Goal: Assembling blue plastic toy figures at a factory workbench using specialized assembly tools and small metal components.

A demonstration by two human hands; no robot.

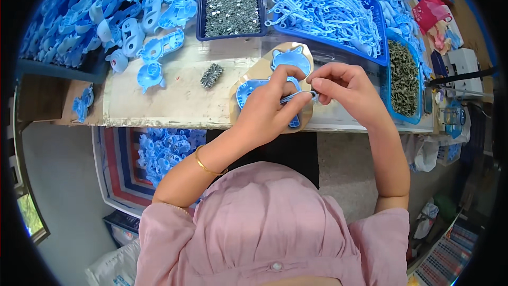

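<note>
Two hands pinch a small part over a crowded workbench.

The left hand point(264, 108) and right hand point(346, 87) each close fingertips on one thin pale-blue plastic strip point(301, 96), held just above a tan jig plate with blue shells point(254, 77). The worn whitish bench top point(169, 95) carries a dark-blue tray of small grey screws point(232, 11), blue bins and heaps of blue mouldings point(100, 16); grey floor lies below.

At twelve o'clock a dark blue bin of small metal screws point(232, 11) sits on the surface point(174, 100). A heap of blue plastic shells point(106, 16) fills ten o'clock; a blue tray of thin pale-blue strips point(330, 8) lies at one o'clock, and a pink bag point(431, 10) at two.
</note>
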